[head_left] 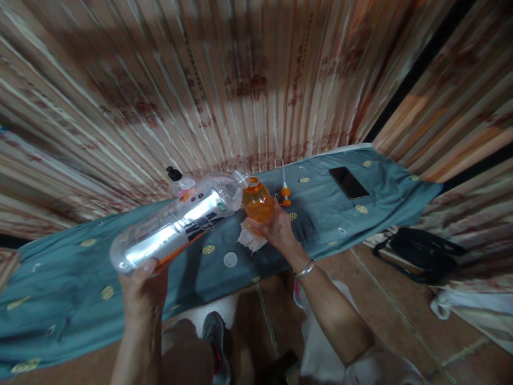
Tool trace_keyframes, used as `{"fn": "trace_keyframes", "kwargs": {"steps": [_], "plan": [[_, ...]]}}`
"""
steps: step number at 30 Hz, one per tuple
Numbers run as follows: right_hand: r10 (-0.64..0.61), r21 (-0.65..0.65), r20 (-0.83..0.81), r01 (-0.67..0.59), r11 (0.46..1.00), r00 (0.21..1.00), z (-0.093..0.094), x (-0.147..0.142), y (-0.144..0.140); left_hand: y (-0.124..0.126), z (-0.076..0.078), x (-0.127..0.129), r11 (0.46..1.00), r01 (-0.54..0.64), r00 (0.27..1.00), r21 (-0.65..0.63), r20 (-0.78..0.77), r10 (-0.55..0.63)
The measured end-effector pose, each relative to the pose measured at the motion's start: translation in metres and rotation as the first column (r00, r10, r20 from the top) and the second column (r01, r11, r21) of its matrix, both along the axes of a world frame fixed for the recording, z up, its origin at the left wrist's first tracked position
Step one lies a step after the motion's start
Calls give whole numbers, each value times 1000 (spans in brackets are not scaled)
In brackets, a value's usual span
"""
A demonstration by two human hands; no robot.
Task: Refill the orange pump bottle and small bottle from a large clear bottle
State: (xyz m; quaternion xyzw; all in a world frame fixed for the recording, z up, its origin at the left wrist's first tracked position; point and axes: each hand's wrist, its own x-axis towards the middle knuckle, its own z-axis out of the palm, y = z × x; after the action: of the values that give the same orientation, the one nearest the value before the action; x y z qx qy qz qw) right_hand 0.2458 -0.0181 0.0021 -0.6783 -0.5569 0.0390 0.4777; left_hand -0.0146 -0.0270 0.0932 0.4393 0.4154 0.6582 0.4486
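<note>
My left hand [143, 289] grips the base of a large clear plastic bottle [176, 227], tipped nearly flat with its open mouth at the neck of a small orange bottle [257, 202]. My right hand [276, 227] holds that orange bottle upright on the teal cloth [60, 278]. A crumpled white tissue [251, 239] lies under the right hand. A white bottle cap [230, 259] rests on the cloth just in front. An orange pump nozzle with a white tube [285, 191] lies right of the orange bottle.
A clear bottle with a black cap [178, 182] stands behind the big bottle. A black phone [348, 182] lies on the cloth at the right. A black bag [420, 254] and a white bag [473, 315] sit on the floor. A striped curtain [240, 80] hangs behind.
</note>
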Motion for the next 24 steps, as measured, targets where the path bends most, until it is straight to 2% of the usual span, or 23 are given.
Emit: {"fn": "trace_keyframes", "kwargs": {"steps": [4,14,24], "plan": [[10,-10,-16,-10,1000,1000,1,0,-1,0,0,-1,1000,24,999,7,-43,-24],[24,-3,-34,-25,1000,999,3,1,-1,-3,6,7,1000,-16,999,0,28,16],[14,-5,-34,-15,1000,999,3,0,-1,-1,5,5,1000,-16,999,5,42,16]]}}
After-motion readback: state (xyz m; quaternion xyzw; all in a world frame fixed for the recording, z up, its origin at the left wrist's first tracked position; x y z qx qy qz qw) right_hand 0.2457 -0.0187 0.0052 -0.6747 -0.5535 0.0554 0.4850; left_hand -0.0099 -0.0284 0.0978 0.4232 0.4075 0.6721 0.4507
